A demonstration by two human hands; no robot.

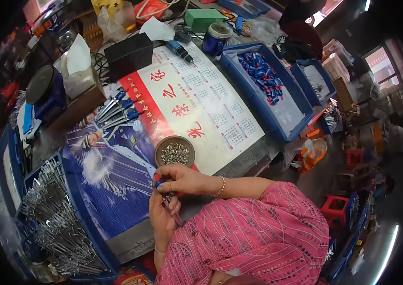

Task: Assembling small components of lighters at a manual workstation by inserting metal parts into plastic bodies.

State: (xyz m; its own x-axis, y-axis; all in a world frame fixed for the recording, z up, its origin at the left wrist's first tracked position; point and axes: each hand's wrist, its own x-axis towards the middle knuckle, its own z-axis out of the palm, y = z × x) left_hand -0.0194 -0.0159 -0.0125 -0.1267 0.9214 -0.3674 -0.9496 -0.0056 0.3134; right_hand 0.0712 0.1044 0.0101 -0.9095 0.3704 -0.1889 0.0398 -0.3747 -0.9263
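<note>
Near the table's front edge my two hands are together. My right hand (185,179), with a beaded bracelet at the wrist, pinches a small blue-and-red handle (159,183) between thumb and fingers. Just below it, my left hand (162,218) is closed round a thin metal piece, mostly hidden by the fingers. Right behind the hands stands a round brown bowl (158,153) of small metal pins or screws. Farther back on the left, several metal-shafted tools with blue handles (118,110) lie side by side on the table mat.
A blue bin (80,199) full of metal rods stands at the left. Back right, a blue tray (290,124) holds many blue-and-red handles. A blue power screwdriver (179,51), a black box (128,56) and a blue jar (215,40) are along the back. A printed calendar sheet (211,118) covers the table.
</note>
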